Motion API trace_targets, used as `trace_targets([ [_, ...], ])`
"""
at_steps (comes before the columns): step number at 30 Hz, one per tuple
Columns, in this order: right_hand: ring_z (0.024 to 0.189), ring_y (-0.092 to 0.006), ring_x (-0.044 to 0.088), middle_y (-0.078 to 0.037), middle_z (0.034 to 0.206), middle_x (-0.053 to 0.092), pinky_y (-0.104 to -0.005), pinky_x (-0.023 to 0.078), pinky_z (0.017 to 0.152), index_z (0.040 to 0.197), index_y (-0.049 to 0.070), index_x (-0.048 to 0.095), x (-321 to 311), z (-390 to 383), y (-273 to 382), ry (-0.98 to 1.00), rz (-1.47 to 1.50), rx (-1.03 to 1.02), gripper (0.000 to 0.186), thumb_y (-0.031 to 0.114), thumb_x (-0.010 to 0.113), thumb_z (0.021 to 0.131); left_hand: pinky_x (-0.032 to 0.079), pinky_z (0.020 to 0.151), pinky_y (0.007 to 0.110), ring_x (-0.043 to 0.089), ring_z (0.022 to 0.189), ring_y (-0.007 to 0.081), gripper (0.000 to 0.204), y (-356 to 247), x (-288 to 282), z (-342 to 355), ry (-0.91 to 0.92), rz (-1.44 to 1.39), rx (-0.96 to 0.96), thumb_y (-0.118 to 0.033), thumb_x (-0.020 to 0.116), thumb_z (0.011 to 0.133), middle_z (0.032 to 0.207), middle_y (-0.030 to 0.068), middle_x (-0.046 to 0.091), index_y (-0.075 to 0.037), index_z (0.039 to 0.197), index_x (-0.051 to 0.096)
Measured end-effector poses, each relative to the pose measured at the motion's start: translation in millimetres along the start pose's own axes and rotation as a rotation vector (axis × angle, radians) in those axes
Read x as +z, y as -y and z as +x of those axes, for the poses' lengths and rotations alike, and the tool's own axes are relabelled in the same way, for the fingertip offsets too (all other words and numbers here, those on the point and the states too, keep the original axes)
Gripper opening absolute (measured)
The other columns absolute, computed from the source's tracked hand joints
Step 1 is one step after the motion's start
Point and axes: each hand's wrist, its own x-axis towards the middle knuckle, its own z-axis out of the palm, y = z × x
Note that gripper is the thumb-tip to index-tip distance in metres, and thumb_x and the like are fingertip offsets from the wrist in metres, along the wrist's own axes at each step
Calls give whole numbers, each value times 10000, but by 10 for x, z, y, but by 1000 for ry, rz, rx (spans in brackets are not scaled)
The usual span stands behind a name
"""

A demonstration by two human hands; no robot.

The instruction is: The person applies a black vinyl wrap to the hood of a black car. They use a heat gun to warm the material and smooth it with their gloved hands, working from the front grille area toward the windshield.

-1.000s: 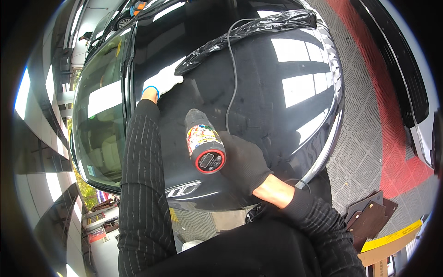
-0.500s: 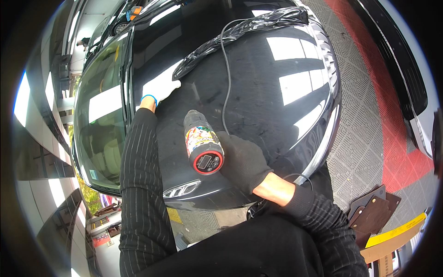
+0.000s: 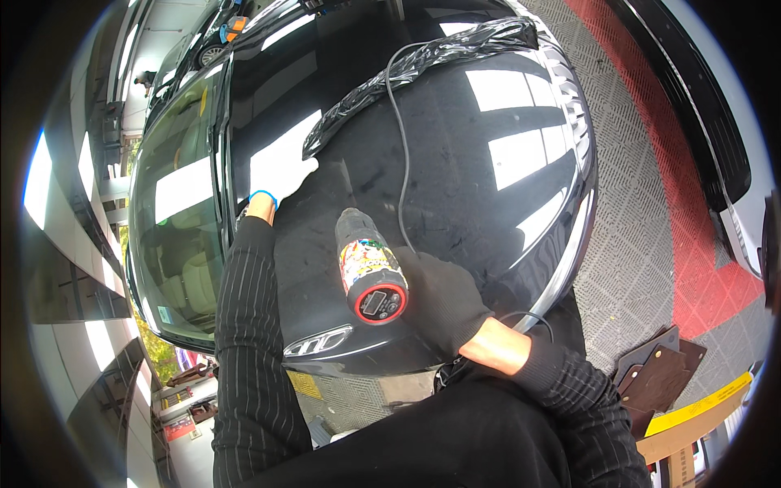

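My right hand (image 3: 443,297), in a dark glove, is wrapped round the handle of a heat gun (image 3: 366,260). The gun has a multicoloured body, a red-ringed display at its rear and a nozzle pointing away from me over a glossy black car hood (image 3: 455,163). My left hand (image 3: 281,175), in a white glove with a blue cuff, rests on the hood near the windshield, thumb out to the side. Its fingers blend partly into a white reflection. Just beyond it begins a bunched strip of dark shiny film (image 3: 358,102), lying across the hood.
A grey cord (image 3: 400,122) runs over the hood and film. The windshield (image 3: 183,195) lies left, the grille (image 3: 569,106) right. Another vehicle (image 3: 691,98) stands far right beyond grey and red floor tiles (image 3: 626,179). Brown mats (image 3: 659,374) and a cardboard box (image 3: 700,419) lie lower right.
The heat gun and my right hand have shifted slightly nearer and to the right. My left hand is slightly lower in view, its thumb further from the film's end.
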Motion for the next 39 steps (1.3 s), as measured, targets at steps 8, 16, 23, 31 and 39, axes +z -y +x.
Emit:
trace_targets([
  [8, 941, -383, 727, -173, 999, 712, -490, 572, 798, 1185, 55, 605, -290, -201, 17, 86, -76, -37, 387, 160, 787, 861, 439, 1215, 408, 551, 1460, 311, 824, -105, -136, 58, 102, -35, -133, -419, 782, 923, 1626, 86, 552, -275, 1660, 441],
  [16, 838, -394, 715, -162, 923, 680, -490, 556, 717, 1249, 47, 600, -720, -494, 113, 86, -217, -74, 467, 148, 801, 839, 500, 1081, 452, 641, 1268, 419, 691, -335, -281, 334, 165, 3, -134, -294, 789, 848, 1296, 262, 684, -87, 1455, 533],
  [23, 808, -349, 716, -141, 897, 675, -467, 559, 705, 1230, 50, 603, -610, -429, 59, 23, -288, -124, 468, 163, 804, 823, 516, 1041, 452, 667, 1207, 424, 502, -396, -238, 607, 215, 73, -93, -230, 773, 842, 1246, 232, 725, -30, 1288, 660],
  [31, 846, -352, 722, -144, 924, 681, -466, 566, 726, 1176, 54, 597, -274, -32, -42, -52, -132, -119, 442, 157, 836, 818, 486, 1049, 405, 651, 1170, 344, 488, -263, -161, 591, 213, -186, -99, -262, 768, 910, 1221, 195, 714, -38, 1328, 653],
  [39, 781, -355, 724, -137, 871, 685, -482, 572, 673, 1183, 65, 626, 15, 296, -133, -204, -7, -183, 409, 174, 818, 839, 409, 1182, 400, 555, 1380, 332, 709, -125, -35, 635, 257, -182, -153, -309, 766, 932, 1465, 185, 616, -94, 1551, 494],
])
